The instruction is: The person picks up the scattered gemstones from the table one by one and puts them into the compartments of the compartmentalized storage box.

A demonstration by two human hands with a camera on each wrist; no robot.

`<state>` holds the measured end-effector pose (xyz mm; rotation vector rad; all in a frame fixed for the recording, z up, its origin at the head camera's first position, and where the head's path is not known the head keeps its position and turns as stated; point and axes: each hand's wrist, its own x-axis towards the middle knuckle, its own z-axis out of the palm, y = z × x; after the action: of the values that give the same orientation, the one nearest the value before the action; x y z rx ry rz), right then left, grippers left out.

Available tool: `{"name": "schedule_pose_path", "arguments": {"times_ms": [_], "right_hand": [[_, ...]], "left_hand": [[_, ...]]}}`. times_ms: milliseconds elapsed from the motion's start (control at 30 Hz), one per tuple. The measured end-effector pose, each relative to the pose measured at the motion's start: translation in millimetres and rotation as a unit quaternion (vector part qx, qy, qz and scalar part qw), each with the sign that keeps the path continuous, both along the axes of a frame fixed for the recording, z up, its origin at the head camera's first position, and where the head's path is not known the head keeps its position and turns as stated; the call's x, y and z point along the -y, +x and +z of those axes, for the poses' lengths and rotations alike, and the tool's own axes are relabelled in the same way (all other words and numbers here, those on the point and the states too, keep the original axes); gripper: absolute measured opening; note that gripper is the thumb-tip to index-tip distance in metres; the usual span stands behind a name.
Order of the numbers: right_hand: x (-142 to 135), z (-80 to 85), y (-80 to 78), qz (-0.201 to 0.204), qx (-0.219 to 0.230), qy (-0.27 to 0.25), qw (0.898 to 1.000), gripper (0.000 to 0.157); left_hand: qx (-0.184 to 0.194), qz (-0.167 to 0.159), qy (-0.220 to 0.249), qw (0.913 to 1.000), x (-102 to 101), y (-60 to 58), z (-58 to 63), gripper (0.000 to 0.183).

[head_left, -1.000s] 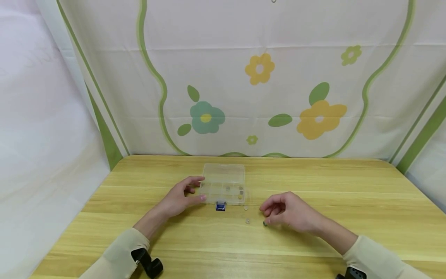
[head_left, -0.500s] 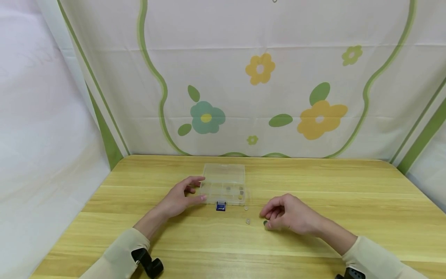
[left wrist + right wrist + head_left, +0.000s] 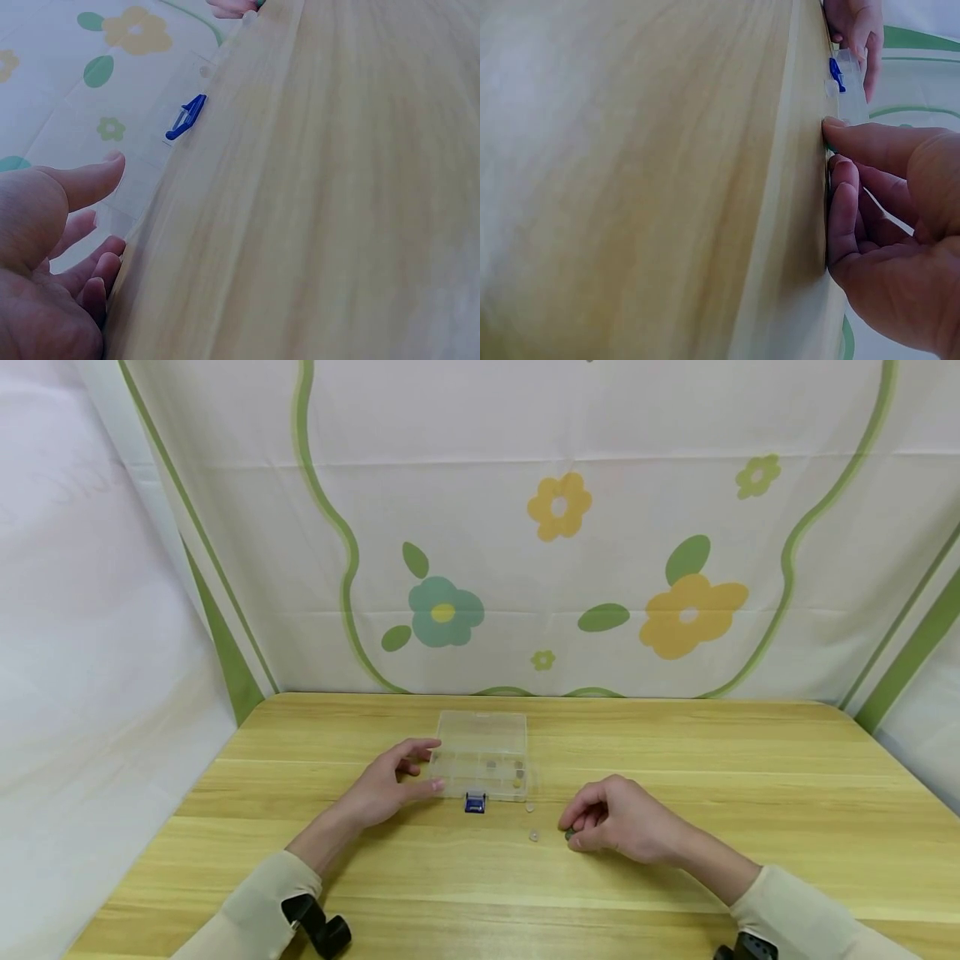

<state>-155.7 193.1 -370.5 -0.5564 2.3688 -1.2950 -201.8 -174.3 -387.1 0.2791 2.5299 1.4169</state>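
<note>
My right hand (image 3: 622, 818) is low over the table and pinches a small, round, dark green piece (image 3: 569, 834) between thumb and forefinger; its exact kind is too small to tell. In the right wrist view, the thumb mostly covers it. A clear plastic compartment box (image 3: 465, 788) stands with its lid (image 3: 482, 732) raised at the back and a blue latch (image 3: 475, 803) in front. My left hand (image 3: 382, 785) lies relaxed at the box's left side, thumb by the front corner and forefinger by the rear. A few small pieces (image 3: 518, 782) sit in the right-hand compartments.
Two small pale pieces lie on the wooden table (image 3: 420, 893), one pale piece (image 3: 529, 807) near the box's front right corner and another pale piece (image 3: 534, 836) closer to me. A flowered cloth (image 3: 510, 543) hangs behind the table's far edge.
The green piece has shifted slightly away from me, from under my right thumb to between thumb and forefinger. My left hand and the box stay as they were.
</note>
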Motion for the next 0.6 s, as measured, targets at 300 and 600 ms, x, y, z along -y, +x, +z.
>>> {"name": "schedule_pose_path", "arguments": {"times_ms": [300,600], "right_hand": [[2.0,1.9,-0.1,0.003,-0.017,0.014,1.000,0.012],[3.8,1.6,-0.6,0.019,-0.024,0.030,0.999,0.012]], "left_hand": [[-0.005,-0.001,-0.004,1.0000,0.7,-0.3,-0.5,0.063],[-0.002,0.001,-0.003,1.0000,-0.4,-0.8,-0.5,0.062]]}}
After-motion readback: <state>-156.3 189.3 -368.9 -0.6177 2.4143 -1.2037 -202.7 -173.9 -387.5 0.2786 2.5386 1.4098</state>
